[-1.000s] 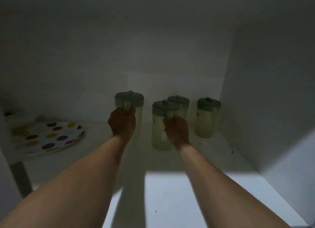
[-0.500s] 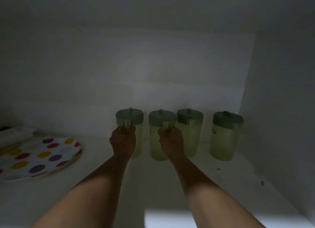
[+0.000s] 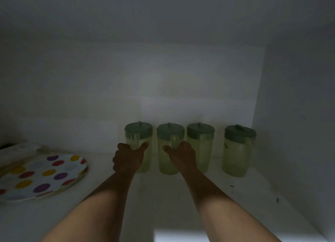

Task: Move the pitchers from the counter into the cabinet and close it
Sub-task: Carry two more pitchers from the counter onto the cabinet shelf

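Inside a dim cabinet (image 3: 290, 115), a polka-dot plate (image 3: 41, 176) is seen at left. Four green-lidded pitchers are lined along the back — the first pitcher (image 3: 138, 133) is gripped by the left hand (image 3: 127, 158), the second pitcher (image 3: 170, 133) by the right hand (image 3: 181, 156).

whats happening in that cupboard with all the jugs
A person is reaching into a white cabinet. The left hand grips the leftmost pitcher, the right hand the second pitcher. Two more pitchers stand to the right along the back wall. A polka-dot plate sits at left.
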`<state>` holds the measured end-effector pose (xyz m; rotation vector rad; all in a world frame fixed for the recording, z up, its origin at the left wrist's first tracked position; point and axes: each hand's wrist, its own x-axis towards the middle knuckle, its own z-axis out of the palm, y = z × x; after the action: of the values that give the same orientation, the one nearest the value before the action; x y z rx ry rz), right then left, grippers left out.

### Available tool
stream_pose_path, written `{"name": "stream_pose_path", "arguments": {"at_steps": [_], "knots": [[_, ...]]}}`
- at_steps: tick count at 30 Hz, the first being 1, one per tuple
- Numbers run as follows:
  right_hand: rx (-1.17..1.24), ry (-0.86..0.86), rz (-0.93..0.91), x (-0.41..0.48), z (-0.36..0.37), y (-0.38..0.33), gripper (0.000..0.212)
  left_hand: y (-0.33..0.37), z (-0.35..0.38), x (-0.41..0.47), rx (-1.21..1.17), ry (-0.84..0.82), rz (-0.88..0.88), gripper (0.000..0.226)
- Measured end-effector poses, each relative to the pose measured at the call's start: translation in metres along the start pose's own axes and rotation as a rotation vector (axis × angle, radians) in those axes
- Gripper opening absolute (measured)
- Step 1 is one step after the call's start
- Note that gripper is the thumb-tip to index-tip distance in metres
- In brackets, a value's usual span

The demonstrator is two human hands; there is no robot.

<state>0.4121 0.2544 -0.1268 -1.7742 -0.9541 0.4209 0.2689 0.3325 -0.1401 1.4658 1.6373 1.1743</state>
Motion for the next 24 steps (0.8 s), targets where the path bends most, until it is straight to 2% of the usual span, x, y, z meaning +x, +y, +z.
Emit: {"name": "stream_pose_path", "arguments": {"at_steps": [2, 5, 8, 10, 14, 16, 18, 20, 24], "knots": [[-0.086, -0.006, -0.007, -0.01, -0.009, -0.004, 0.061, 0.005, -0.007, -0.013, 0.063, 0.086, 0.003, 0.086], [-0.199, 0.005, 0.0, -0.028, -0.026, -0.016, 0.072, 0.016, -0.021, -0.037, 0.121, 0.184, 0.115, 0.081], [-0.295, 0.017, -0.026, -0.055, -0.048, -0.03, 0.066, 0.032, -0.038, -0.061, 0.158, 0.125, 0.188, 0.084], [-0.374, -0.003, -0.06, -0.08, -0.067, -0.043, 0.058, 0.041, -0.054, -0.081, 0.24, 0.03, 0.243, 0.085], [-0.534, -0.023, -0.095, -0.132, -0.101, -0.069, 0.072, 0.059, -0.092, -0.13, 0.38, -0.164, 0.492, 0.076], [-0.623, 0.0, -0.128, -0.16, -0.116, -0.084, 0.066, 0.062, -0.113, -0.153, 0.43, -0.22, 0.635, 0.07], [-0.685, 0.029, -0.168, -0.183, -0.133, -0.098, 0.048, 0.063, -0.132, -0.173, 0.493, -0.228, 0.743, 0.067], [-0.689, 0.052, -0.178, -0.208, -0.149, -0.112, 0.036, 0.063, -0.157, -0.193, 0.552, -0.211, 0.768, 0.067], [-0.683, 0.055, -0.218, -0.252, -0.164, -0.135, 0.052, 0.058, -0.216, -0.235, 0.564, -0.13, 0.832, 0.06]]}}
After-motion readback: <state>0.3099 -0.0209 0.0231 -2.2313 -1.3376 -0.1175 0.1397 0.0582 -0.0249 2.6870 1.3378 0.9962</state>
